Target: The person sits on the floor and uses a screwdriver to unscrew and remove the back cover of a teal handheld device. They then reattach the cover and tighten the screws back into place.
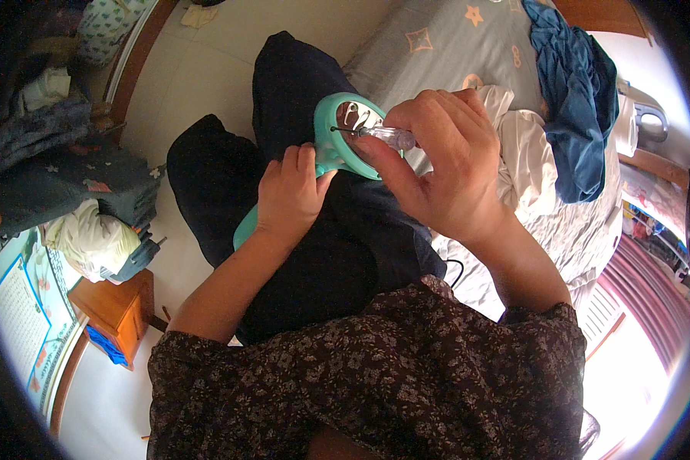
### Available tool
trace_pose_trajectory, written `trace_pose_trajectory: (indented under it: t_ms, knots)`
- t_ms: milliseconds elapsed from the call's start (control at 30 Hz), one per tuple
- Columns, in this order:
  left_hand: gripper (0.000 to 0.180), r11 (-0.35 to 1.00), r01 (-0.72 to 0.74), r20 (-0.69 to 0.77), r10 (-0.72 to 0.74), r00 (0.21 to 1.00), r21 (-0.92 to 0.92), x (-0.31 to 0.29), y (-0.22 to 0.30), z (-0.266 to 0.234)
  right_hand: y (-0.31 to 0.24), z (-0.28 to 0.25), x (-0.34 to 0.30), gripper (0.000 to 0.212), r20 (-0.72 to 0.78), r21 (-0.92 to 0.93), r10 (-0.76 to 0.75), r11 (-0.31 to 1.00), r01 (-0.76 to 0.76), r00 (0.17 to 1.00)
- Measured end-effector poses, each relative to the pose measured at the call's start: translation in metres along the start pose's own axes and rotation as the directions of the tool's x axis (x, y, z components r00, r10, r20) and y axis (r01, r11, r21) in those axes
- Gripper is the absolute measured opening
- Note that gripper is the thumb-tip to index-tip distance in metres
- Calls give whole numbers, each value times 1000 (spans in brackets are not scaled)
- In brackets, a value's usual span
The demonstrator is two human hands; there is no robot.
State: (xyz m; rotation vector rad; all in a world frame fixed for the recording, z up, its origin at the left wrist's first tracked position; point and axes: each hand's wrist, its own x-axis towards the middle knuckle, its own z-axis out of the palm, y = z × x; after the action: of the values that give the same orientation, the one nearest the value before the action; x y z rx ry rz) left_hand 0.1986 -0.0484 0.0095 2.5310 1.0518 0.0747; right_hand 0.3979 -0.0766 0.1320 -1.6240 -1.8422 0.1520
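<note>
Jutting past the gripping left hand (293, 192), a teal round-headed device (326, 150) is overhung by the curled right hand (452, 157) pinching a screwdriver (395, 138).

I'm standing in what looks like a bedroom in somebody's home. A bed (429, 65) fills much of the right side, its grey sheet (506, 27) printed with orange stars and other shapes, and a blue cloth (579, 115) and a cream cloth (525, 157) lie rumpled on it. Over on the left, dark printed fabric (69, 188) hangs in folds near a small orange-brown wooden cabinet (119, 307). Pale tiles (180, 77) cover the floor, and a pink curtain (648, 299) hangs at far right.
</note>
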Motion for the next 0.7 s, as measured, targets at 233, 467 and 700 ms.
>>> trace_pose_trajectory:
  t_ms: [233,467,700]
  knots:
    - [43,998,-18,-43,21,999,63,1,2,-1,0,-3,0,28,-19,-111,40,993,-42,999]
    - [43,998,-29,-44,31,999,50,1,1,-2,-2,-4,0,34,-43,-196,80,977,-87,996]
    - [43,998,-51,-51,53,997,39,2,1,-2,0,-8,1,36,-44,-232,79,969,-88,996]
